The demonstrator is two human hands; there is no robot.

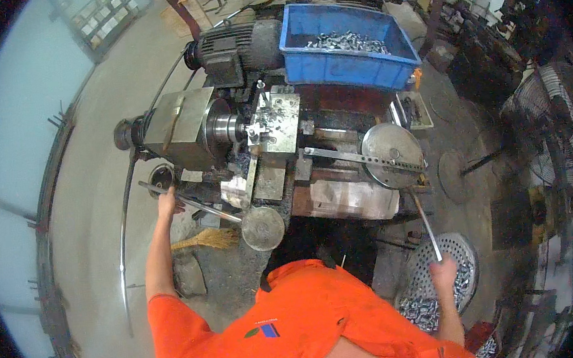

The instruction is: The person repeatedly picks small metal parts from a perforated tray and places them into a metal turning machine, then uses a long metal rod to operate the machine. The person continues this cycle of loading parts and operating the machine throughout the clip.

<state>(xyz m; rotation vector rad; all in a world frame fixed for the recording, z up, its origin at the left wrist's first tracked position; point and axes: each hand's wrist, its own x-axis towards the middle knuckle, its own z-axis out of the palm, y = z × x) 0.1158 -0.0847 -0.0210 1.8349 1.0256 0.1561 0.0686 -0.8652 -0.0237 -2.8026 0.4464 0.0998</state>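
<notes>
A small lathe stands before me, its grey headstock (182, 130) at the left and a steel chuck (225, 128) facing the tool block (279, 122). My left hand (168, 200) is closed around a long metal lever (214, 211) that runs to a round metal disc (263, 228). On the right, my right hand (444, 269) grips the end of a steel handle (427, 225), which reaches up toward a large round plate (392, 154). A perforated flat bar (345, 154) crosses that plate. Any workpiece in the chuck is too small to make out.
Behind the lathe are an electric motor (239, 45) and a blue crate (352, 66) of small metal parts. A perforated metal basket (464, 252) with similar parts sits by my right arm. A straw broom (210, 239) lies at the left; a fan (544, 118) stands far right.
</notes>
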